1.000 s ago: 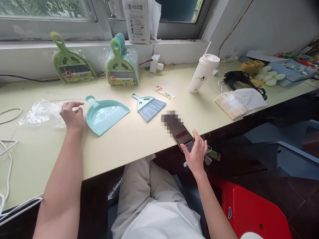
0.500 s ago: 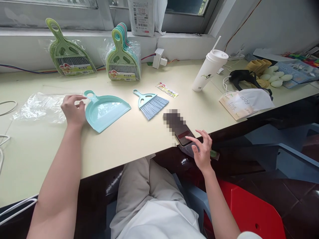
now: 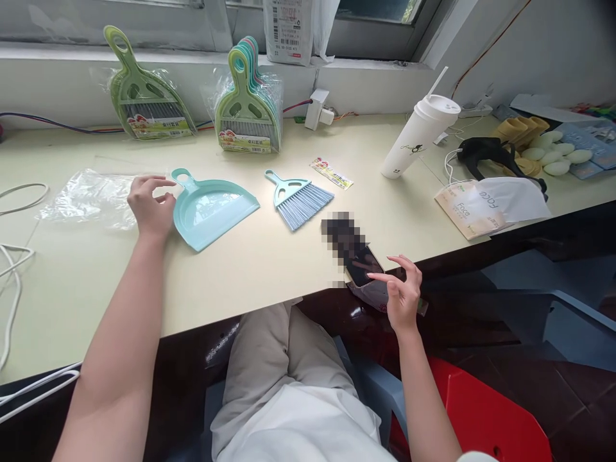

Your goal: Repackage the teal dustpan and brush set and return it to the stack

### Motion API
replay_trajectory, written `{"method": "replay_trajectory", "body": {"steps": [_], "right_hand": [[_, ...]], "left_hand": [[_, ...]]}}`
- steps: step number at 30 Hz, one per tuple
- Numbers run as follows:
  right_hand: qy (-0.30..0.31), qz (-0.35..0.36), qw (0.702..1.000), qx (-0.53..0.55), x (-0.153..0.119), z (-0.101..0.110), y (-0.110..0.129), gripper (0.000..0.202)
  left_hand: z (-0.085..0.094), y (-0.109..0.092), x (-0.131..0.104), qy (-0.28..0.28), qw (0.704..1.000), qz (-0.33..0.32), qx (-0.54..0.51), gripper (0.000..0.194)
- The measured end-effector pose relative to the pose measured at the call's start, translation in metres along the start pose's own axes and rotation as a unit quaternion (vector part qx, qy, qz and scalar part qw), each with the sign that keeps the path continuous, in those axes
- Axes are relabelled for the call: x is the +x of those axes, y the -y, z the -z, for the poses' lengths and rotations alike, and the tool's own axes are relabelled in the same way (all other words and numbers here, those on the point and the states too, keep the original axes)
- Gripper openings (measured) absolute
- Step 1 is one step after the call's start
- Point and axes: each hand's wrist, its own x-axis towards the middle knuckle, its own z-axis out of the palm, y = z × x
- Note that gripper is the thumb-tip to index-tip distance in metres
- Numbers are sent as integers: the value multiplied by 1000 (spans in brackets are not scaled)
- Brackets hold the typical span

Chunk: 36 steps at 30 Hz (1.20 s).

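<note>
My left hand [image 3: 150, 206] rests open on the desk [image 3: 250, 263], fingertips touching the dustpan [image 3: 214, 208] handle at its 9 o'clock side. My right hand [image 3: 403, 292] hovers open, gripping nothing, index finger poised over the phone [image 3: 363, 264] at the desk's edge; the brush [image 3: 298, 200] lies at the dustpan's 3 o'clock.

We see soft daylight from the window [image 3: 192, 19] beyond both hands, faint shadows, sharp focus, edges bowed.

Bare forearms, no sleeves visible; white top; beige trousers on lap.
</note>
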Motion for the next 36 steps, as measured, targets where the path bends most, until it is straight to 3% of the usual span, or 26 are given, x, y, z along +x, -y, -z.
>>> {"method": "replay_trajectory", "body": {"steps": [11,17,25,36], "right_hand": [[17,1,1000,24,15,-4,4,53],[137,-6,990,-15,43,-5,1,56],[92,-21,995,36,50,2,-17,55],[137,6,989,50,58,-7,-2,56]], "left_hand": [[4,-1,1,-40,999,18,15,26],[3,-3,0,-46,998,33,-3,32],[2,-1,2,-49,998,37,2,27],[2,-6,1,-24,999,43,10,32]]}}
